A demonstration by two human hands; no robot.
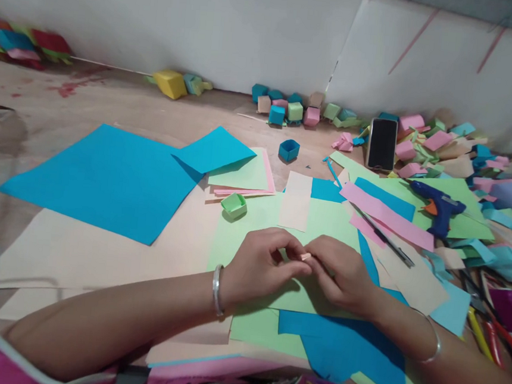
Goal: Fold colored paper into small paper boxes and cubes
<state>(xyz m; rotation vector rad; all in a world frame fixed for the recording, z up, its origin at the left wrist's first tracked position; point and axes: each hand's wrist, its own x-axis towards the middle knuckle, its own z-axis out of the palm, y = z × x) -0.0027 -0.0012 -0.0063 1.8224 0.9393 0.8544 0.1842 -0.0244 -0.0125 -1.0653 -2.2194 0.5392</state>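
My left hand point(262, 263) and my right hand point(341, 271) meet over a light green paper sheet point(263, 216). Both hands pinch a small peach-coloured folded paper piece point(305, 256) between their fingertips. The fingers of both hands are curled and closed on it. Most of the piece is hidden inside the fingers. Each wrist wears a silver bangle.
A large blue sheet point(105, 179) lies at left. A small green paper box point(234, 204) and a blue paper box point(289, 150) sit ahead. A phone point(382, 143), a blue glue gun point(436, 206), a pen point(386, 238), pliers point(490, 332) and several paper cubes point(290, 108) lie at right and back.
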